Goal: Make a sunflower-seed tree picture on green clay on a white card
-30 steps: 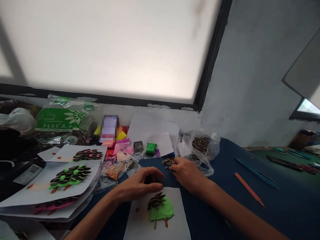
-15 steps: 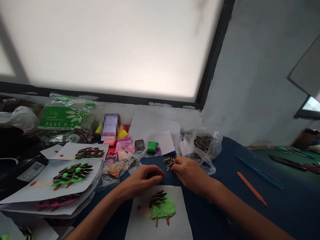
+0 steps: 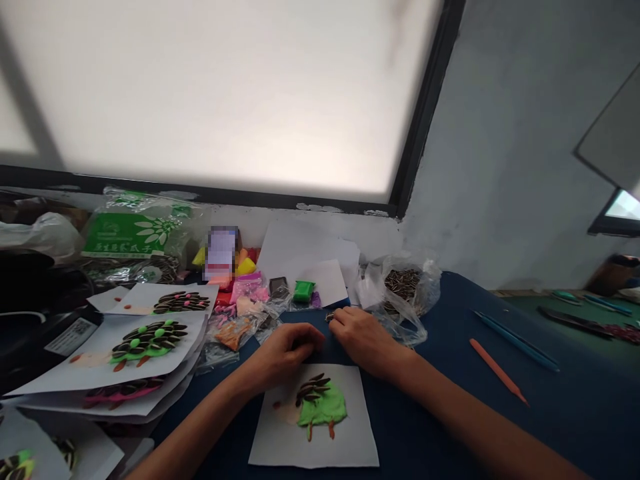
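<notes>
My right hand (image 3: 363,339) rests on the blue tabletop with its fingers bunched down over a small pile of sunflower seeds (image 3: 329,317). Most of the pile is hidden beneath the fingers. Close by on its left, my left hand (image 3: 290,352) hovers at the top edge of a white paper sheet (image 3: 280,450), fingers loosely curled and the thumb apart, with nothing visible in it. On that sheet is a hedgehog picture: a bright green clay body (image 3: 327,405), two brown legs, a pale head and a cluster of dark sunflower seeds (image 3: 313,389) at the body's upper left.
Finished hedgehog sheets (image 3: 195,353) are stacked at left. Behind stand a green seed bag (image 3: 130,230), a phone (image 3: 221,253), coloured clay packets (image 3: 303,291) and an open plastic bag of seeds (image 3: 403,283). An orange clay tool (image 3: 497,370) and a blue tool (image 3: 517,340) lie at right.
My right hand has shifted slightly left and now covers more of the seed pile. My left hand has drawn in a little, and the view has tilted slightly.
</notes>
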Demonstrator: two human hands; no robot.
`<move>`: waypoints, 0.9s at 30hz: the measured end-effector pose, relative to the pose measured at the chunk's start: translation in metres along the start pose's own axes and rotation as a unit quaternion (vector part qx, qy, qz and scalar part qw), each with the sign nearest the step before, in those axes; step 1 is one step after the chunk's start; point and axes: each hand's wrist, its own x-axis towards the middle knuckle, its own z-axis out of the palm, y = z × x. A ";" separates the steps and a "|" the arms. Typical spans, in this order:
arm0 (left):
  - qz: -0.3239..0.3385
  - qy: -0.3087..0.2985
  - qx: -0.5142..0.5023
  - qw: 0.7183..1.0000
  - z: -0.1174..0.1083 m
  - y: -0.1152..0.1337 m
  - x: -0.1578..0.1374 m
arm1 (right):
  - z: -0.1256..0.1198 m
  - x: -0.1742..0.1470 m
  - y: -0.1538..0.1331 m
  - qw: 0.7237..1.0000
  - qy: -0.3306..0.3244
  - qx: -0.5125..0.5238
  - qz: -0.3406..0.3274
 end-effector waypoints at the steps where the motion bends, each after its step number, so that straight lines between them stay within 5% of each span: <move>1: -0.001 0.000 -0.001 1.000 0.000 0.000 0.000 | 0.000 0.000 0.000 1.000 0.007 0.009 0.009; 9: 0.016 0.006 0.016 1.000 0.001 0.000 -0.002 | -0.025 -0.022 -0.021 0.985 0.076 0.145 0.052; 14: 0.027 0.012 0.027 0.999 0.003 -0.001 -0.003 | -0.027 -0.042 -0.045 0.934 0.106 0.339 0.035; 27: 0.025 0.036 0.036 0.998 0.007 -0.006 0.000 | -0.010 -0.049 -0.065 0.953 0.147 0.262 -0.035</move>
